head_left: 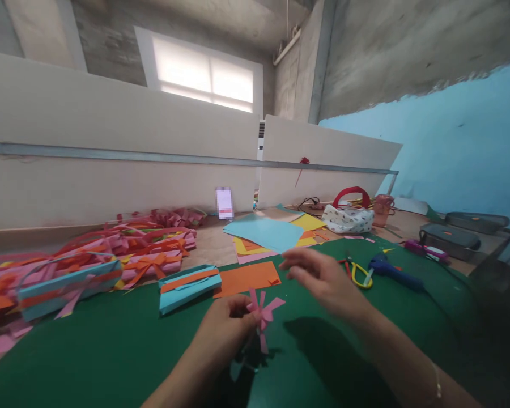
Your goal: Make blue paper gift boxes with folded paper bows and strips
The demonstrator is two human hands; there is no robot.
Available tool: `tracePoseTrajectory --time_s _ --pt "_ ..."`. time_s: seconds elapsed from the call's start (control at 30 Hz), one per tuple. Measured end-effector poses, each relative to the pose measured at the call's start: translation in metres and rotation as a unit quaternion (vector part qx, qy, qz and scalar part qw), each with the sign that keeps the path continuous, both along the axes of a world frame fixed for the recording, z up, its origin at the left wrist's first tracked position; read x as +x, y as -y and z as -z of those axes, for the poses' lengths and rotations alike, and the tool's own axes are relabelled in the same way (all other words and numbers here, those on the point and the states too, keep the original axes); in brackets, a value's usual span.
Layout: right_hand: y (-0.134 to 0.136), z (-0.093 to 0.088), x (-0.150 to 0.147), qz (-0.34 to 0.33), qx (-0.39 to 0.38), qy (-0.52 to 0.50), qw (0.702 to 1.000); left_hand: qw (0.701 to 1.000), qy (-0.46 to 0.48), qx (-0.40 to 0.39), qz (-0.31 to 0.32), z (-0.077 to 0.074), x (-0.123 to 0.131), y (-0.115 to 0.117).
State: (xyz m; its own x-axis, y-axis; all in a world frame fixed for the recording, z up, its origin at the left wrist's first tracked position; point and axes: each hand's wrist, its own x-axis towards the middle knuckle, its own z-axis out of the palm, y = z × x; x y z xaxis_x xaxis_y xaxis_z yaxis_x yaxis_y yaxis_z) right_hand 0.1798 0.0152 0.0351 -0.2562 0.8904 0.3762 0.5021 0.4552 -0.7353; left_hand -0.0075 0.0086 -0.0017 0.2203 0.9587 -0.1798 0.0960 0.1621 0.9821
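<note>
A pink paper bow (263, 314) with several splayed strips is pinched between the thumb and fingers of my left hand (229, 323), just above the green mat. My right hand (314, 277) hovers to the right with its fingers stretched out, holding nothing. Behind my hands lies an orange paper sheet (250, 277) with a small orange scrap on it. Left of that sheet sits a folded light-blue paper piece (190, 292) with an orange band round it. Yellow-handled scissors (360, 276) and a blue glue gun (393, 272) lie to the right of my right hand.
Pink and orange paper pieces (153, 249) are heaped at the left, with a blue paper bag (68, 289) in front. Stacked coloured sheets (266, 229) lie at the back. A white pouch (347, 218), purple box cutter (427, 251) and dark cases (450, 238) stand right. A phone (224, 203) leans upright.
</note>
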Motion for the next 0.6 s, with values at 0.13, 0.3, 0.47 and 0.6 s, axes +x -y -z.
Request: tracePoseTrajectory --time_s 0.13,0.3,0.47,0.6 --pt "-0.021 0.005 0.049 0.166 0.043 0.235 0.957 0.999 -0.022 0.037 0.007 0.0 -0.002 0.001" --pt "-0.045 0.027 0.077 0.165 -0.03 0.358 0.919 0.999 -0.008 -0.018 0.025 0.001 -0.003 0.003" --pt "-0.06 0.029 0.082 0.157 -0.06 0.413 0.895 0.999 0.003 -0.03 0.025 -0.002 -0.004 0.004" --pt "-0.066 0.03 0.083 0.165 -0.075 0.446 0.877 0.999 -0.008 -0.019 0.025 -0.003 -0.004 0.003"
